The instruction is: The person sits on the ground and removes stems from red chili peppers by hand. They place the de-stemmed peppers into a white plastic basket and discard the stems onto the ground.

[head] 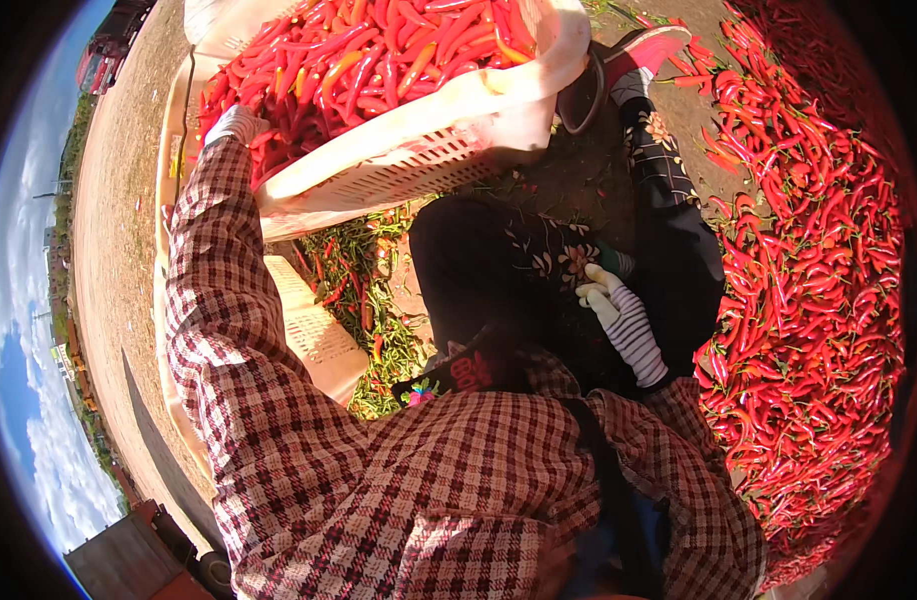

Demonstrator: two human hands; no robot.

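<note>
My left hand (pixel 237 126), in a pale glove, reaches over the near left edge of a white plastic crate (pixel 398 161) full of red chili peppers (pixel 361 71). Its fingers are among the peppers, partly hidden, and whether they grip any cannot be made out. Near my knee rests my right hand (pixel 612 300), in a striped white glove with its fingers partly curled. No object shows in it. A large heap of red chili peppers (pixel 811 300) lies on the ground to the right. A few orange peppers are mixed into the crate.
A lower pale crate (pixel 316 330) stands below the full one, beside green stems and scattered peppers (pixel 383 337) on the ground. My bent legs lie between the crates and the heap. A shoe (pixel 646 52) is near the heap's upper edge. Vehicles stand far left.
</note>
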